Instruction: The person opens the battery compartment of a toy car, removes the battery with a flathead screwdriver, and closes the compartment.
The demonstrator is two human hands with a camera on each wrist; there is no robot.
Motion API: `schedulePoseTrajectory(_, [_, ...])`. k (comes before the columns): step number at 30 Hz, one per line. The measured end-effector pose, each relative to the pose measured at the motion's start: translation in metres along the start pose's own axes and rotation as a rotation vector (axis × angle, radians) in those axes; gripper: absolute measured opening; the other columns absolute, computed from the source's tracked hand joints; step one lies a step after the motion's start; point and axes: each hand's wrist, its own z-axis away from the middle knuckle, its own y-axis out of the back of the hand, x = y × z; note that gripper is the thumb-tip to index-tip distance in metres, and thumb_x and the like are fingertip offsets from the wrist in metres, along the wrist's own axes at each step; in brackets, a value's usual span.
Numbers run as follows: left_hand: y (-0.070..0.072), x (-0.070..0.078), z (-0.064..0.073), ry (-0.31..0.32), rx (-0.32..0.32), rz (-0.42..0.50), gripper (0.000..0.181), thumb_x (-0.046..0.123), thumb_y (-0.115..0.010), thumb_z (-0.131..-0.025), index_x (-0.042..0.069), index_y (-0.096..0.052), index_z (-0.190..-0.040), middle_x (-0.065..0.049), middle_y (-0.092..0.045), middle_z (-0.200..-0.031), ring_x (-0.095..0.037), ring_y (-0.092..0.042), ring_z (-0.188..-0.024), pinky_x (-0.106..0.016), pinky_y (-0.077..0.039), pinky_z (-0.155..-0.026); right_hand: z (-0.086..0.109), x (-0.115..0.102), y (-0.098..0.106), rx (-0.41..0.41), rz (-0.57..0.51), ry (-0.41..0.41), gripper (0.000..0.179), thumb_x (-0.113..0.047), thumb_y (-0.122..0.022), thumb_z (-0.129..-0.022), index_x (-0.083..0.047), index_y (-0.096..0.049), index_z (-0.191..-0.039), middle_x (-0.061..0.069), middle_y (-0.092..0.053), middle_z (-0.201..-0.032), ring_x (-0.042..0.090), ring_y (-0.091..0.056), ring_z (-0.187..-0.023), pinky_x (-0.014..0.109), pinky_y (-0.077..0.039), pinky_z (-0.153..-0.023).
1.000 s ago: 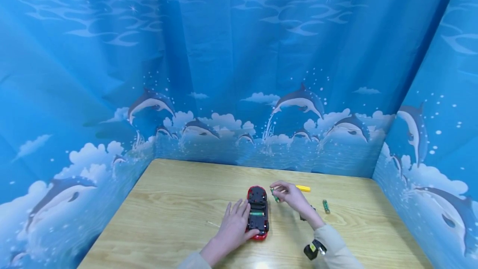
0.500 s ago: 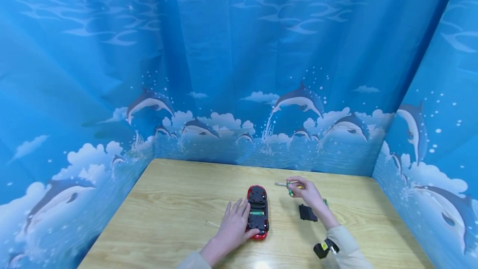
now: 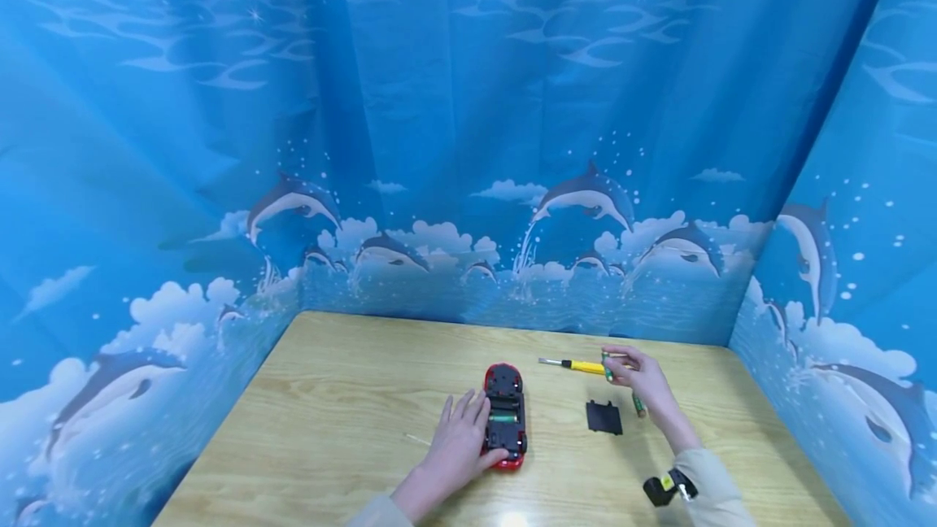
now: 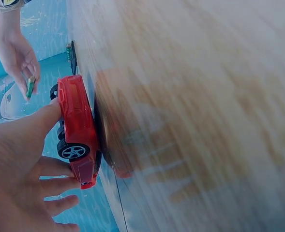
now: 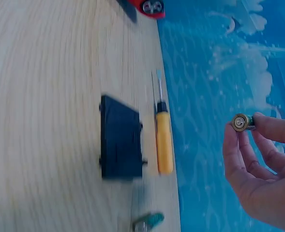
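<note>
A red toy car (image 3: 514,459) lies upside down on the table, its black underside facing up. Inside its uncovered compartment sits a green battery (image 3: 503,419). My left hand (image 3: 457,433) rests along the car's left side with straight, spread fingers, its thumb over the near end. Off to the right, my right hand (image 3: 647,381) pinches another green battery (image 5: 244,122) between thumb and fingertips, raised above the table. Below that hand, a third battery (image 3: 639,406) lies on the wood. The black battery cover (image 3: 603,417) is flat on the table between the car and that battery.
Behind the cover lies a yellow-handled screwdriver (image 3: 586,367), its tip pointing left. A thin pale stick (image 3: 419,438) shows left of my left hand. Blue dolphin-print curtains (image 3: 468,145) hang behind and beside the wooden table (image 3: 351,381).
My right hand has moved right, away from the car, carrying the pinched battery. The cover and screwdriver have come into view from behind it. My left hand and the car stay put.
</note>
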Motion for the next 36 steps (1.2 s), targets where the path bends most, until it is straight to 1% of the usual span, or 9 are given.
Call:
schedulePoseTrajectory(3, [0.0,0.0,0.0,0.004,-0.004,0.011,0.088,0.066,-0.065,-0.087,-0.001,-0.054,-0.143,-0.017,-0.051,-0.149,-0.036,-0.047,-0.139,-0.059,-0.036,-0.116,0.002,0.007,0.013,0.021,0.025,-0.01,0.051,-0.023,-0.061,-0.103,0.006,-0.049,-0.143,0.023,-0.066,-0.123,0.007,-0.066,-0.093,0.044,-0.058,-0.094])
schedulePoseTrajectory(6, [0.0,0.0,0.0,0.006,-0.005,0.016,0.087,0.065,-0.066,-0.087,-0.001,-0.054,-0.143,-0.018,-0.051,-0.149,-0.037,-0.046,-0.139,-0.059,-0.036,-0.116,0.005,0.017,0.025,0.052,0.043,-0.01,0.051,-0.022,-0.062,-0.103,0.009,-0.05,-0.142,0.02,-0.068,-0.12,0.002,-0.065,-0.088,0.038,-0.06,-0.088])
schedulePoseTrajectory(8, [-0.001,0.0,0.0,0.007,-0.005,0.015,0.087,0.065,-0.066,-0.087,-0.001,-0.054,-0.143,-0.018,-0.051,-0.149,-0.037,-0.046,-0.139,-0.059,-0.036,-0.115,0.005,0.023,0.032,0.069,0.058,-0.005,0.05,-0.019,-0.062,-0.103,0.011,-0.049,-0.14,0.021,-0.069,-0.118,0.001,-0.065,-0.086,0.035,-0.061,-0.084])
schedulePoseTrajectory(13, [-0.002,0.0,-0.001,0.016,-0.013,0.022,0.088,0.065,-0.065,-0.087,0.0,-0.053,-0.145,-0.018,-0.051,-0.149,-0.037,-0.046,-0.139,-0.059,-0.034,-0.116,0.006,0.037,0.047,0.101,0.116,-0.009,0.047,-0.013,-0.062,-0.102,0.015,-0.05,-0.137,0.026,-0.069,-0.115,0.004,-0.067,-0.081,0.033,-0.062,-0.078])
schedulePoseTrajectory(19, [-0.001,-0.001,-0.001,0.006,-0.001,0.021,0.087,0.064,-0.066,-0.087,-0.002,-0.053,-0.144,-0.018,-0.051,-0.149,-0.038,-0.047,-0.138,-0.06,-0.035,-0.115,0.004,0.048,0.06,0.113,0.291,-0.002,0.038,-0.011,-0.063,-0.099,0.013,-0.058,-0.129,0.027,-0.071,-0.108,0.014,-0.069,-0.077,0.029,-0.06,-0.068])
schedulePoseTrajectory(23, [-0.002,-0.001,-0.001,0.003,0.006,0.019,0.087,0.063,-0.067,-0.087,-0.002,-0.054,-0.143,-0.018,-0.05,-0.15,-0.038,-0.047,-0.138,-0.06,-0.035,-0.115,0.003,0.054,0.066,0.098,0.388,-0.023,0.035,-0.012,-0.063,-0.097,0.011,-0.061,-0.124,0.02,-0.072,-0.093,0.019,-0.065,-0.072,0.03,-0.052,-0.062])
schedulePoseTrajectory(27, [-0.003,-0.001,-0.001,0.009,-0.002,0.019,0.088,0.064,-0.066,-0.087,-0.001,-0.053,-0.144,-0.018,-0.05,-0.15,-0.038,-0.046,-0.139,-0.06,-0.035,-0.115,0.002,0.06,0.07,0.087,0.446,-0.058,0.034,-0.011,-0.065,-0.095,0.011,-0.063,-0.121,0.008,-0.069,-0.079,0.017,-0.061,-0.066,0.029,-0.047,-0.059])
schedulePoseTrajectory(30, [-0.003,-0.001,-0.001,0.011,-0.008,0.017,0.088,0.065,-0.065,-0.087,-0.001,-0.053,-0.144,-0.018,-0.05,-0.151,-0.037,-0.046,-0.139,-0.06,-0.035,-0.116,0.001,0.063,0.073,0.082,0.471,-0.075,0.033,-0.01,-0.067,-0.093,0.012,-0.064,-0.117,0.004,-0.069,-0.076,0.015,-0.061,-0.063,0.028,-0.048,-0.058])
schedulePoseTrajectory(36, [-0.001,0.0,-0.001,0.004,0.006,0.024,0.088,0.064,-0.067,-0.087,-0.002,-0.054,-0.143,-0.019,-0.051,-0.149,-0.038,-0.047,-0.138,-0.06,-0.035,-0.115,-0.001,0.068,0.073,0.086,0.49,-0.082,0.03,-0.01,-0.069,-0.092,0.011,-0.065,-0.113,0.005,-0.071,-0.078,0.013,-0.062,-0.063,0.027,-0.049,-0.057])
